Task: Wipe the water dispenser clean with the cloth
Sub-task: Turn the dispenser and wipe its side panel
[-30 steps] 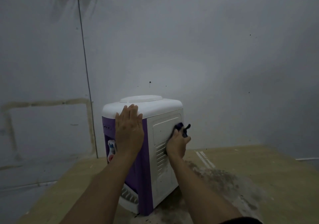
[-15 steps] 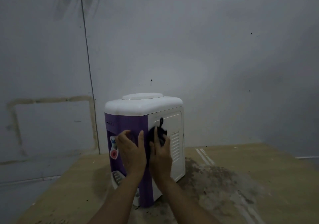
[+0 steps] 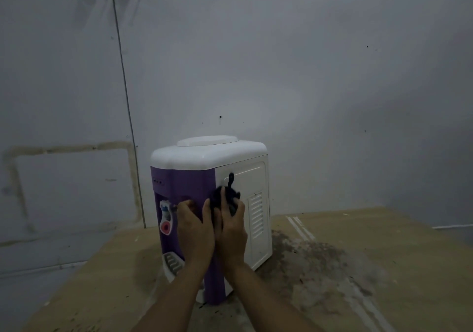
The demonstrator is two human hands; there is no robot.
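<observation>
We see the water dispenser (image 3: 204,203) standing upright on the wooden table (image 3: 358,255), directly ahead of both hands. Our right hand (image 3: 231,232) grips the dark cloth (image 3: 225,198), fingers curled round it, pressing it against the corner where the purple front meets the white side panel; a thin tail of cloth sticks up above the fingers. Just left of it, touching it, our left hand (image 3: 194,229) rests on the purple front with its fingers bent inward. Left of that hand are the taps (image 3: 165,216). We can read no brand or lettering on the dispenser.
</observation>
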